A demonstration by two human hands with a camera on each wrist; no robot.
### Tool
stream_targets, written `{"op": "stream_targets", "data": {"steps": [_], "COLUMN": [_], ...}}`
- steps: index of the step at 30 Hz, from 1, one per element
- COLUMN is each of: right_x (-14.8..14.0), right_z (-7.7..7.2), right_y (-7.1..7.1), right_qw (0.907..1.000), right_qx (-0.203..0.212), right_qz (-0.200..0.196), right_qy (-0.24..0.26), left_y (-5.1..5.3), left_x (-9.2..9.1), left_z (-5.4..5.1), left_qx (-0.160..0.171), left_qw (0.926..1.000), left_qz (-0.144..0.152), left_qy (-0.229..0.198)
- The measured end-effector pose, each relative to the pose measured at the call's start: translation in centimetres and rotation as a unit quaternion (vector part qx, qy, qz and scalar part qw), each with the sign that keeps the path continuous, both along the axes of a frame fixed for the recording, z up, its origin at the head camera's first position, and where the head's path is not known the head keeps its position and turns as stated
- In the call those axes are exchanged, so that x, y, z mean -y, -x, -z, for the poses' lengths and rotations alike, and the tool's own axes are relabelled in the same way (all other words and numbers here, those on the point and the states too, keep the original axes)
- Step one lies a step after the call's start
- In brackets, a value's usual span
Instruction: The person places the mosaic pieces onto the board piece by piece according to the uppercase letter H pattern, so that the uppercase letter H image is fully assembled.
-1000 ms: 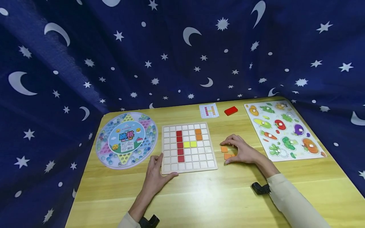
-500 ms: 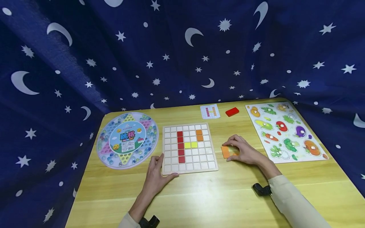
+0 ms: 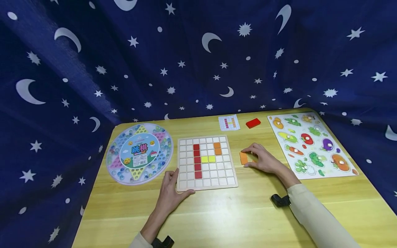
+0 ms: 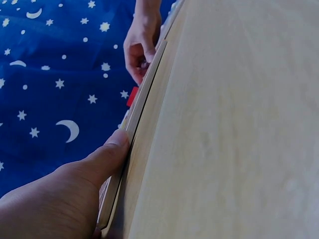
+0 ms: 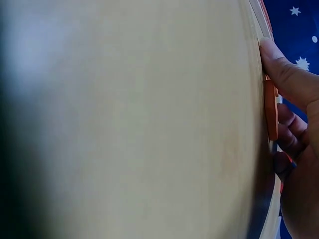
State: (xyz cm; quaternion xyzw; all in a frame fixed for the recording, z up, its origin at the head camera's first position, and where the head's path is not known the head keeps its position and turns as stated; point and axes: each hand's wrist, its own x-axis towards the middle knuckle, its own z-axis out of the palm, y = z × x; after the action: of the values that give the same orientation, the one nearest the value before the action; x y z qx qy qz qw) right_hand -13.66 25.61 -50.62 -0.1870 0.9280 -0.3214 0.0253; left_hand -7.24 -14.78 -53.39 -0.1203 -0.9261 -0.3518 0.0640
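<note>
A wooden grid board (image 3: 203,189) lies on the table, bearing a column of red tiles (image 3: 197,167), two yellow tiles (image 3: 208,159) and two orange tiles (image 3: 217,151). My left hand (image 3: 170,193) grips its near left corner, thumb along the front edge and fingers at the left side. In the left wrist view the thumb presses the board's edge (image 4: 144,94). To the right of the board, my right hand (image 3: 263,160) pinches a loose orange tile (image 3: 243,158) between thumb and index finger. Another orange piece (image 5: 270,109) shows beneath that hand in the right wrist view.
A pattern card (image 3: 229,123) and a red block (image 3: 253,123) lie behind the board. At left is a round Chinese checkers set (image 3: 113,172); at right, a vegetable puzzle board (image 3: 288,165). A dark star-patterned curtain (image 3: 186,44) hangs behind the table.
My right hand has drawn the loose orange tiles together and now pinches one, slightly tilted. The left hand stays at the board's corner. The head view has shifted slightly.
</note>
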Motion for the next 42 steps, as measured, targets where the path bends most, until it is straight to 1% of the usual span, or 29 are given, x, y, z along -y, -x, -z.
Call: {"op": "stream_targets", "data": {"steps": [4, 11, 15, 22, 26, 34, 38, 42], "right_x": [0.2, 0.1, 0.3, 0.5, 0.5, 0.7, 0.7, 0.7], "right_z": [0.0, 0.2, 0.1, 0.2, 0.4, 0.8, 0.8, 0.6], "right_y": [0.3, 0.4, 0.5, 0.8, 1.1, 0.9, 0.9, 0.8], "right_qw": [1.0000, 0.9993, 0.9989, 0.9983, 0.9978, 0.9968, 0.9973, 0.9978], "right_qx": [0.002, -0.021, -0.022, 0.008, 0.001, -0.034, -0.037, -0.028], "right_qz": [0.000, -0.006, -0.003, 0.041, 0.051, 0.040, 0.039, 0.039], "right_qy": [0.005, 0.031, 0.042, 0.039, 0.043, 0.060, 0.051, 0.046], "left_y": [-0.1, 0.0, 0.0, 0.0, 0.0, 0.0, 0.0, 0.0], "left_x": [-0.1, -0.2, -0.2, -0.2, -0.2, -0.2, -0.1, -0.1], "left_z": [0.1, 0.1, 0.1, 0.0, 0.0, 0.0, 0.0, 0.1], "left_qx": [-0.001, -0.007, -0.005, -0.004, -0.003, -0.003, -0.005, -0.008], "left_qw": [1.0000, 1.0000, 1.0000, 1.0000, 1.0000, 1.0000, 1.0000, 1.0000], "left_qz": [0.001, 0.000, -0.002, -0.002, -0.002, -0.002, -0.003, -0.002], "left_qy": [-0.002, 0.004, 0.005, 0.000, 0.000, -0.001, -0.001, -0.002]}}
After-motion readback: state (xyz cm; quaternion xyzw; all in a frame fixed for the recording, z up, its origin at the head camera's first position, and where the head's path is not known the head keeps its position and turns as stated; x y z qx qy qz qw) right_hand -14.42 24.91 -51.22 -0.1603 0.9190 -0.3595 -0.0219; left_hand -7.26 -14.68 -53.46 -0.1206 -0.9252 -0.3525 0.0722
